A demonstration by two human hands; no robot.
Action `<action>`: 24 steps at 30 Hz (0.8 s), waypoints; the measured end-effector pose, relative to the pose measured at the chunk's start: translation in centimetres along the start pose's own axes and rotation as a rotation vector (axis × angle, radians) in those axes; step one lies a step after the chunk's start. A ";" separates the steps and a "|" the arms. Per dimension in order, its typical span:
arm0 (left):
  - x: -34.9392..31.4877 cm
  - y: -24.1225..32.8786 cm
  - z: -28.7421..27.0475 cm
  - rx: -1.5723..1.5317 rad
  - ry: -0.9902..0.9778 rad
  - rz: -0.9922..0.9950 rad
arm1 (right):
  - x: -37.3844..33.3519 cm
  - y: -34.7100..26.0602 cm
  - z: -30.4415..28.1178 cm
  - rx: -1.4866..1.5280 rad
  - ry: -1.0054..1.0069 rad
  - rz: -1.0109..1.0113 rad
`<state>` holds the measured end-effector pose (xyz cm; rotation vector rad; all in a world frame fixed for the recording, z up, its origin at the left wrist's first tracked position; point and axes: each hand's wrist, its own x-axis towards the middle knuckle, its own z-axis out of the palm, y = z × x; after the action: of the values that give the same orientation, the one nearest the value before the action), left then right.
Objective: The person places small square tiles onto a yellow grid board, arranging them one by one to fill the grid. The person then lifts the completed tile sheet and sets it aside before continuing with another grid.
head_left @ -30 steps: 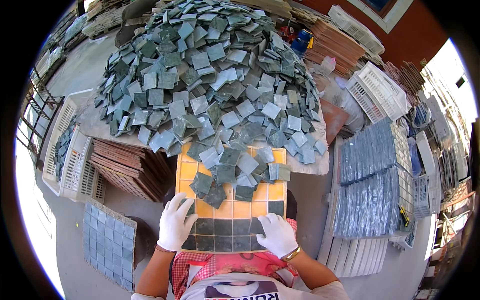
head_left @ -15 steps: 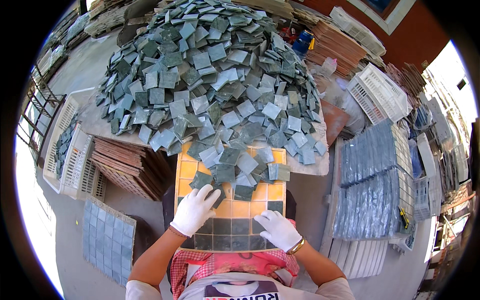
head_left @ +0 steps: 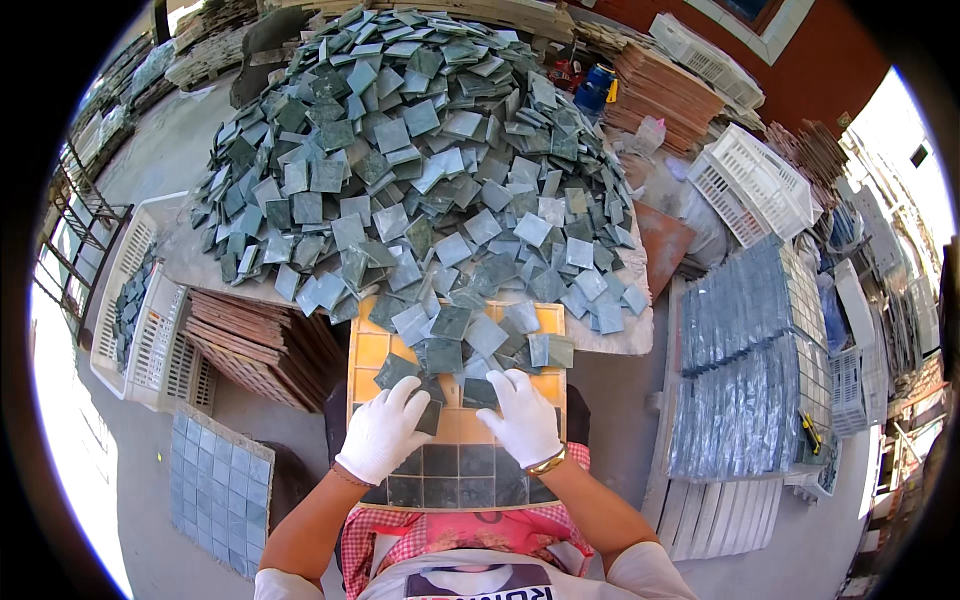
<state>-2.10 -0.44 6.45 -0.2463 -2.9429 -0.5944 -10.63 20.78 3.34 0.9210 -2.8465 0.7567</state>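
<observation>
A yellow grid tray point(head_left: 372, 347) lies before me, its nearest rows filled with dark square stone tiles point(head_left: 441, 461). My left hand point(head_left: 383, 430), in a white glove, is closed on a dark green stone tile point(head_left: 431, 414) at the tray's left middle. My right hand point(head_left: 525, 420), also gloved, has its fingertips at the edge of another tile point(head_left: 479, 392) lying in the middle of the tray; whether it grips that tile I cannot tell. Several loose tiles point(head_left: 443, 355) cover the tray's far part.
Beyond the tray a large heap of stone tiles point(head_left: 400, 180) covers a table point(head_left: 640, 325). White crates point(head_left: 150, 330) and stacked brown boards point(head_left: 250, 340) stand at left, with a tiled sheet point(head_left: 220, 490) near them. Wrapped tile stacks point(head_left: 735, 410) stand at right.
My right hand has moved left and away from me, from the tray's right side to the tile in the middle. My left hand has drawn its tile slightly toward me.
</observation>
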 end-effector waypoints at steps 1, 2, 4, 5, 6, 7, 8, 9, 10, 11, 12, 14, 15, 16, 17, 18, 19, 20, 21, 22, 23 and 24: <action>-0.7 0.1 0.2 -0.030 0.029 0.011 | 0.2 0.4 0.5 0.073 -0.015 0.054; -1.3 0.3 0.3 -0.042 0.017 0.011 | 0.3 1.0 1.0 0.145 -0.029 0.108; -2.7 0.8 0.9 -0.062 0.000 -0.012 | 0.9 0.8 0.2 0.328 -0.034 0.153; -2.9 0.9 1.2 -0.069 -0.034 -0.021 | 0.9 1.3 0.2 0.356 -0.045 0.123; -3.0 0.9 1.6 -0.078 -0.066 -0.029 | 1.1 1.8 0.1 0.382 -0.055 0.091; -3.0 0.9 2.0 -0.087 -0.099 -0.036 | 1.3 2.2 -0.3 0.407 -0.064 0.061; -2.8 1.1 2.4 -0.092 -0.088 -0.023 | 1.1 2.5 -1.1 0.514 -0.135 0.162; -2.6 1.4 2.7 -0.107 -0.079 -0.032 | 1.1 2.8 -1.9 0.588 -0.187 0.222; -2.2 1.8 3.0 -0.125 -0.070 -0.035 | 0.8 3.5 -2.4 0.551 -0.222 0.203; -1.9 2.3 3.3 -0.142 -0.061 -0.037 | 0.5 4.2 -2.7 0.515 -0.257 0.183; -1.4 2.7 3.9 -0.151 -0.017 -0.013 | 0.2 4.6 -3.0 0.488 -0.285 0.214; -0.6 2.9 5.5 -0.124 -0.018 0.001 | -0.4 4.8 -2.8 0.373 -0.215 0.130; -0.2 3.2 6.0 -0.109 -0.021 0.008 | -0.6 4.9 -2.7 0.317 -0.181 0.091; 0.2 3.6 6.1 -0.121 -0.008 -0.006 | -0.7 5.0 -2.7 0.296 -0.164 0.065; 0.5 3.7 6.3 -0.138 -0.009 0.008 | -0.7 5.0 -2.9 0.275 -0.147 0.039; 0.9 3.7 6.4 -0.151 -0.009 0.020 | -0.6 4.9 -2.9 0.258 -0.129 0.010; 1.1 3.7 6.5 -0.164 -0.010 0.031 | -0.6 5.0 -3.0 0.286 -0.157 0.034; 1.0 3.7 6.5 -0.193 -0.010 0.031 | -0.6 5.1 -3.2 0.313 -0.186 0.056; 1.1 3.6 6.4 -0.222 -0.008 0.032 | -0.5 5.3 -3.3 0.339 -0.213 0.077; 1.1 3.6 6.3 -0.251 -0.005 0.033 | -0.5 5.4 -3.3 0.340 -0.196 0.067; 1.1 3.3 6.4 -0.282 -0.007 0.031 | -0.6 5.6 -3.1 0.341 -0.178 0.057; 0.9 2.9 6.6 -0.314 -0.012 0.025 | -0.8 5.6 -2.9 0.345 -0.165 0.047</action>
<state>-3.07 4.96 1.66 -0.3170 -2.8406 -1.0539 -13.44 26.53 3.32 0.9985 -2.9409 1.2632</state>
